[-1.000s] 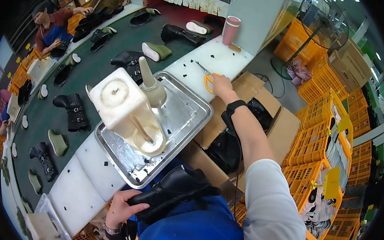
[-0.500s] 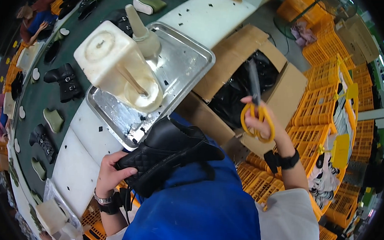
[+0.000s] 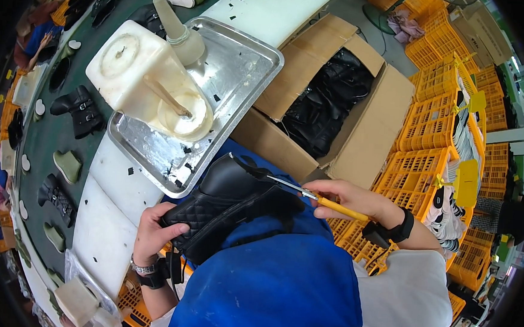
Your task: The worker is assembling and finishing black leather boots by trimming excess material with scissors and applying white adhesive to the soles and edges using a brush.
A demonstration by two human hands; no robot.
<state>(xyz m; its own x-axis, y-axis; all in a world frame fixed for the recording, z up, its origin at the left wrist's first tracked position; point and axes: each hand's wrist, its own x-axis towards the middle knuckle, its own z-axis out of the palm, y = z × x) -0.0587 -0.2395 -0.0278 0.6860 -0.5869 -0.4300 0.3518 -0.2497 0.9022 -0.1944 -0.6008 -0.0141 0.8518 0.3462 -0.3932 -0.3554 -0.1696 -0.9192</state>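
Note:
My left hand (image 3: pixel 156 229) grips a black quilted boot upper (image 3: pixel 217 206) by its lower left end, with the thumb lying on top. The piece rests against the blue apron (image 3: pixel 272 284) over my lap. In my right hand (image 3: pixel 349 202) are yellow-handled scissors (image 3: pixel 340 208), my fingers closed round the handles. Their metal blades point left and reach the upper's top right edge. Whether the blades touch the material I cannot tell.
A metal tray (image 3: pixel 249 73) holds a white glue container (image 3: pixel 130 65) with a brush. Right of it stands a cardboard box (image 3: pixel 366 134) of black boots. Orange crates (image 3: pixel 425 137) are stacked further right. On the left, a green conveyor (image 3: pixel 41 144) carries boots.
My right hand has brought the scissors down and left, from raised above the box to the upper's edge. The blades now point left instead of up. My left hand keeps its hold.

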